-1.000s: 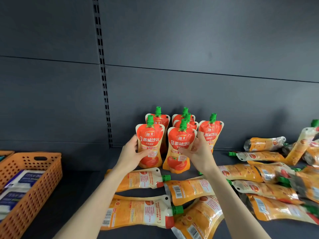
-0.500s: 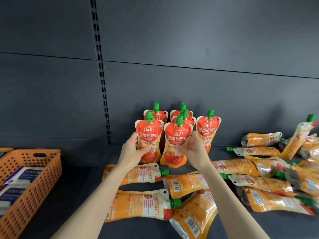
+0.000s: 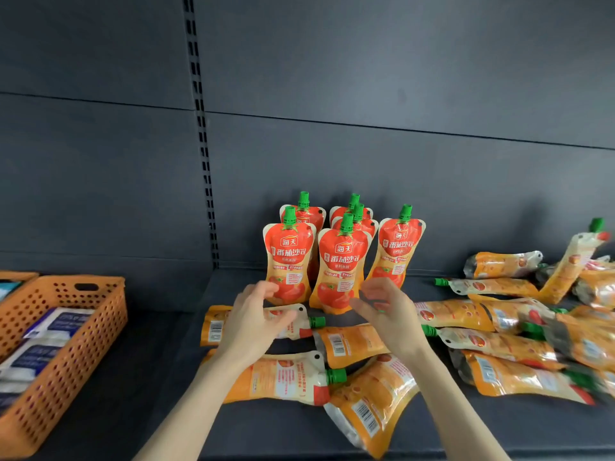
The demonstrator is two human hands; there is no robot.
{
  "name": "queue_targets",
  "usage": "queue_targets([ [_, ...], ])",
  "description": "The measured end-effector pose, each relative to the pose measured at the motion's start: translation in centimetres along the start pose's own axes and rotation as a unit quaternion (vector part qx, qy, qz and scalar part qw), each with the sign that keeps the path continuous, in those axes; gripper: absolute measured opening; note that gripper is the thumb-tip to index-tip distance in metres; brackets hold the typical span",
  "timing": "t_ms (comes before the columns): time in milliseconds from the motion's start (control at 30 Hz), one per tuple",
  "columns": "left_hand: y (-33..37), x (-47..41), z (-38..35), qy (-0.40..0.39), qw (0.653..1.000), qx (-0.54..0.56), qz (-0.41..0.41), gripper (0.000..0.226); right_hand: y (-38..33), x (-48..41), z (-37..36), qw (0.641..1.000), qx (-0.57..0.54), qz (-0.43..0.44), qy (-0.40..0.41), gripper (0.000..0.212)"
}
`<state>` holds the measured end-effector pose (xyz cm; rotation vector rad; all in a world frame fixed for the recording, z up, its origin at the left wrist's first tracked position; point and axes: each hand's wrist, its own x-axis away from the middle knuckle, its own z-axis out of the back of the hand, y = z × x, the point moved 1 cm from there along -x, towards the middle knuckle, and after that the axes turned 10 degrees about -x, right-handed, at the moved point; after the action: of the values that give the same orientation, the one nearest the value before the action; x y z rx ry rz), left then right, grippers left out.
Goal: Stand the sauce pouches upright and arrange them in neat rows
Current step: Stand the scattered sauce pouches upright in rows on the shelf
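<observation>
Head: hands (image 3: 256, 324) now off pouches (image 3: 289, 257).

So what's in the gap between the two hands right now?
In the head view, the gap between the left hand and right hand shows the green-capped end of a flat-lying pouch, with the front standing pouch just behind it.

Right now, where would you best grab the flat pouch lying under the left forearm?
Probably the neck below its green cap, from above on the right: the pouch lies flat, cap pointing right, that end exposed while the forearm covers its base.
</observation>
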<state>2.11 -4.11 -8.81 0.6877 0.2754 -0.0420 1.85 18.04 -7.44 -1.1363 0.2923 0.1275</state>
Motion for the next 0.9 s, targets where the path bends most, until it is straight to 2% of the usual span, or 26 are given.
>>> queue_targets([
  [67,0.1,0.6,-0.3,-0.045,0.998,-0.043,-0.014,0.047,0.2,0.5,0.2,0.997,0.027,-0.007,-0.078,0.029],
  [167,0.6,0.9,-0.7,-0.093,0.988,-0.12,-0.025,0.055,0.9,1.1,0.6,0.979,0.062,-0.041,-0.189,0.038],
  [300,0.8,0.9,-1.2,-0.131,0.977,-0.17,-0.004,0.065,2.5,1.3,1.5,0.958,0.123,-0.051,-0.255,0.06],
  [533,1.2,1.2,-1.4,-0.109,0.967,-0.228,0.005,0.054,3.1,1.0,1.9,0.959,0.125,-0.021,-0.253,0.049],
  [733,1.2,1.5,-1.0,-0.113,0.959,-0.255,-0.04,0.049,2.9,1.2,3.1,0.961,0.169,-0.007,-0.22,0.064],
  [900,1.1,1.8,-0.8,-0.09,0.967,-0.222,-0.085,0.04,2.9,0.9,4.3,0.948,0.196,-0.028,-0.25,0.059],
])
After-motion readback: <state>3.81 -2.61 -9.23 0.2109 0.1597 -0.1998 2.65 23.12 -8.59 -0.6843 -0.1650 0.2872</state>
